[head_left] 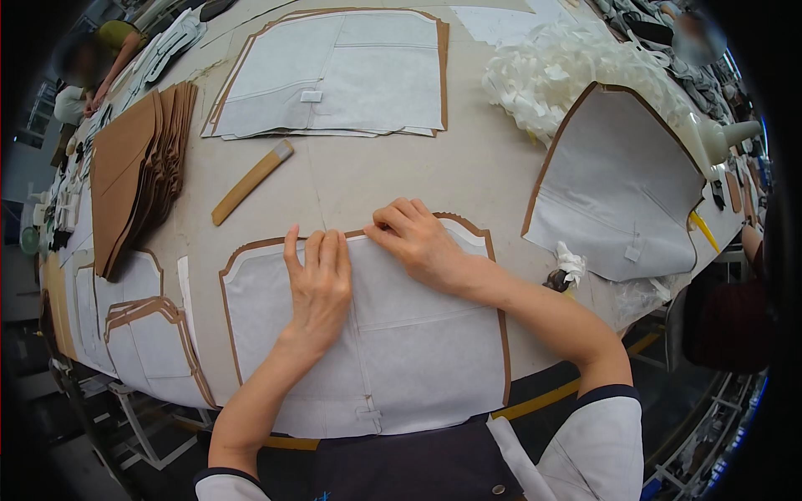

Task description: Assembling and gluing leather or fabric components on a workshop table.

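A pale grey garment panel with a brown border lies flat in front of me, its near edge at my apron. My left hand rests on the panel's far edge, fingers stretched out and nothing gripped. Just to its right, my right hand has its fingers curled, with thumb and forefinger pinching the brown border. The fold between those fingertips is partly hidden. Beyond my hands lies a flat brush with a wooden handle.
Grey panels are stacked at the far side, with brown pieces piled at the left. More panels lie near left. White strips heap up behind another panel at the right. A person stands far left.
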